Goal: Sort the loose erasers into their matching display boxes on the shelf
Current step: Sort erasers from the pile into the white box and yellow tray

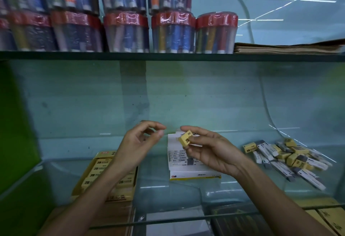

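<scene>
Eraser in hand: yellow eraser [185, 138], marked 2B, pinched between thumb and fingertips of the right hand [211, 151], held up over the white box [188, 161] at the middle of the glass shelf [186, 189].
Left hand: left hand [138, 142] raised just beside it, fingers loosely curled and apart, holding nothing.
Matching box: yellow box [104, 175] sits toward the shelf's left end, its rows of yellow erasers partly behind the left forearm; this is where the held one likely belongs.
Loose pile: mixed yellow and white-and-grey erasers [285, 157] heaped at the shelf's right end.
Handling: probably light and slightly rubbery, firm enough for a pinch on its long sides; the wrapper may be a little slick, so a gentle squeeze should do.
Hidden: the white box's right side is covered by the right hand; how full either box is cannot be judged.
Hard to read: print on the boxes and on the pile's wrappers is too blurred.
Above: wrapped tubs of pens [127, 32] stand on the upper shelf.
</scene>
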The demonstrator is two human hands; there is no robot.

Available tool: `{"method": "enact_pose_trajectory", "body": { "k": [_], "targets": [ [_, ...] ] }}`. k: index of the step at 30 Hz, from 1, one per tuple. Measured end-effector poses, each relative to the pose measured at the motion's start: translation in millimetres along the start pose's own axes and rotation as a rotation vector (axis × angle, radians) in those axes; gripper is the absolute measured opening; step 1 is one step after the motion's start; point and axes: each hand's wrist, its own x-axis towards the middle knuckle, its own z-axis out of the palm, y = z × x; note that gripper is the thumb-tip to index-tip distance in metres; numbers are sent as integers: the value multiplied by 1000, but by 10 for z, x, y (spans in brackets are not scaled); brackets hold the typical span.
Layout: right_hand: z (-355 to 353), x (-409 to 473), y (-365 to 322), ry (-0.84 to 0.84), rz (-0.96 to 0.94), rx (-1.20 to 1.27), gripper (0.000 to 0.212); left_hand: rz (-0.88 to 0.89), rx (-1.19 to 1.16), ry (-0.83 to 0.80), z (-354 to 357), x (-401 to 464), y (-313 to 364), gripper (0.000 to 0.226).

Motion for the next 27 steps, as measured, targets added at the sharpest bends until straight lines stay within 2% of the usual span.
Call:
{"method": "enact_pose_trajectory", "body": {
  "k": [4,10,18,21,27],
  "targets": [
    [63,83,46,106,-33,55,27,-81,-49,126,-190,-37,-7,9],
    [333,248,225,83,-38,-214,23,-84,-31,222,-471,-141,69,10],
    [929,601,668,-92,-116,-1087,22,-76,27,317,-918,-285,158,9],
    [1150,727,855,-212,-241,-1393,22,-82,42,344,-1040,-327,180,9],
    [1418,877,1095,-425,-346,-1563,20,-94,64,377,-1217,-422,192,9]
  ]
}}
